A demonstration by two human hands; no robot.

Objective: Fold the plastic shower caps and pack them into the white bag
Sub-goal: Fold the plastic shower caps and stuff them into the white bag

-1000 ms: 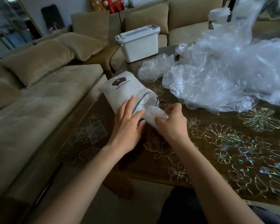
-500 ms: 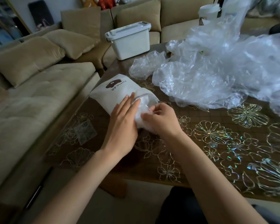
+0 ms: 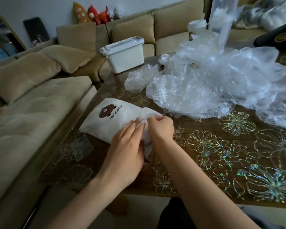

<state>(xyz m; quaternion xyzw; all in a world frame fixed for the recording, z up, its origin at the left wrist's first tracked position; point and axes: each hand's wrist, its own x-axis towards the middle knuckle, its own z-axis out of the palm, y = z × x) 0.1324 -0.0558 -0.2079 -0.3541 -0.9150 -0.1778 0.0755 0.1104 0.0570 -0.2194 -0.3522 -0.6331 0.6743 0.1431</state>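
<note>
The white bag [image 3: 104, 123], printed with a brown bear and "POPULAR", lies on its side near the table's left edge, mouth toward me. My left hand [image 3: 127, 149] lies flat over the bag's mouth end, fingers together. My right hand [image 3: 160, 128] is pushed in at the mouth with fingers curled on the bag's rim; the folded shower cap is hidden inside. A big heap of clear plastic shower caps [image 3: 213, 83] covers the far right of the table, with one smaller crumpled cap [image 3: 139, 80] at its left.
A white lidded storage box [image 3: 124, 55] stands at the table's far left corner. The glass-topped table [image 3: 221, 154] has flower patterns. A beige sofa [image 3: 31, 100] runs along the left and back. A black object [image 3: 276, 37] sits at far right.
The folded cap that my right hand held at the bag's mouth has gone inside the bag. Both hands have closed in over the mouth.
</note>
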